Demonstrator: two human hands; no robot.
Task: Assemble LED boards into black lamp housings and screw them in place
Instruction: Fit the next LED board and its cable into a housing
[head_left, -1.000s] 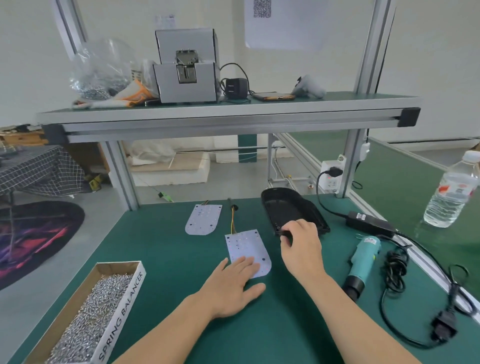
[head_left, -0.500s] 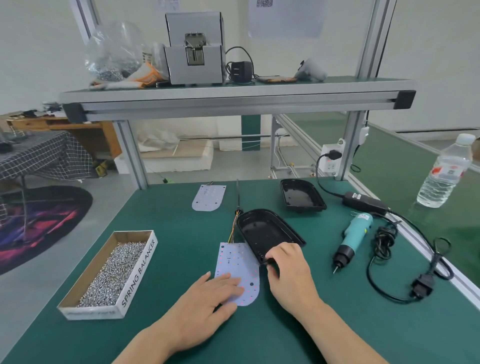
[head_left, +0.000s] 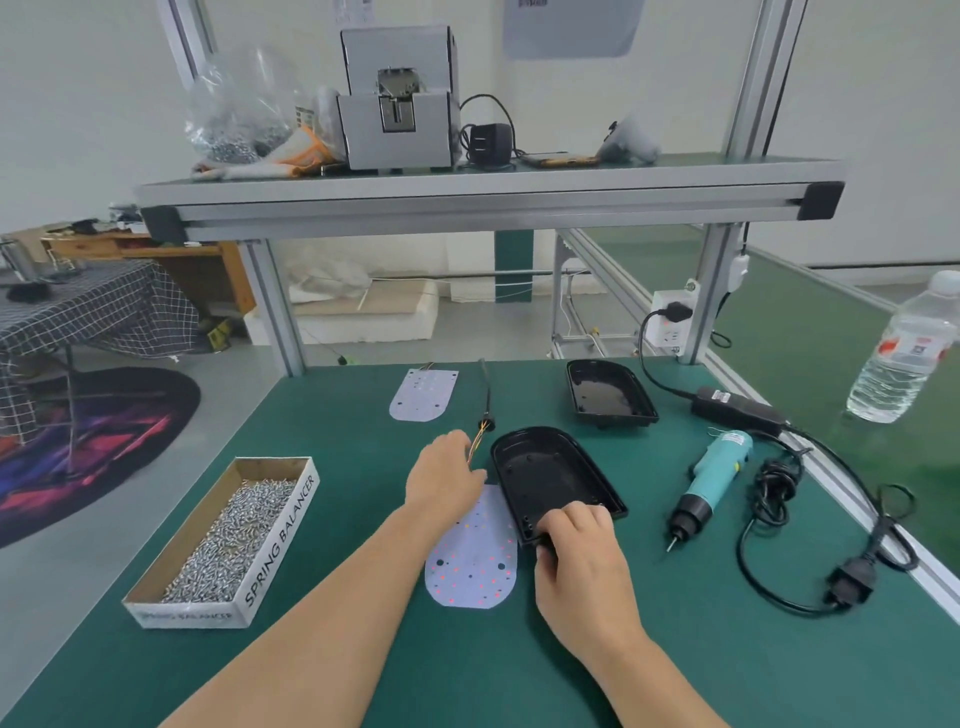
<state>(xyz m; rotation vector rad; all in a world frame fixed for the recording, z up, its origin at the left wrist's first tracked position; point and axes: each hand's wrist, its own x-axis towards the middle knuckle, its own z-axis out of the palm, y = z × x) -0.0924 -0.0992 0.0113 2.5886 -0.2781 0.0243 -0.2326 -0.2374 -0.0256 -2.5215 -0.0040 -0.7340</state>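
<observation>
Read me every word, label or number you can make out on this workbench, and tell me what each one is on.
"SPRING BALANCER": long side of the cardboard box of screws.
Short end of the same box: print too blurred to read.
Water bottle label: too blurred.
Electric screwdriver label: too small.
Power adapter label: too small.
Wall sheet: blurred and cut off.

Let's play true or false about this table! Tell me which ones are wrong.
The right hand grips the near housing. True.
A board sits inside that housing. False: the near LED board lies on the mat beside it.
The teal screwdriver lies on the mat, unheld. True.
The cardboard box is empty. False: the box holds screws.
A second housing sits farther back. True.
</observation>
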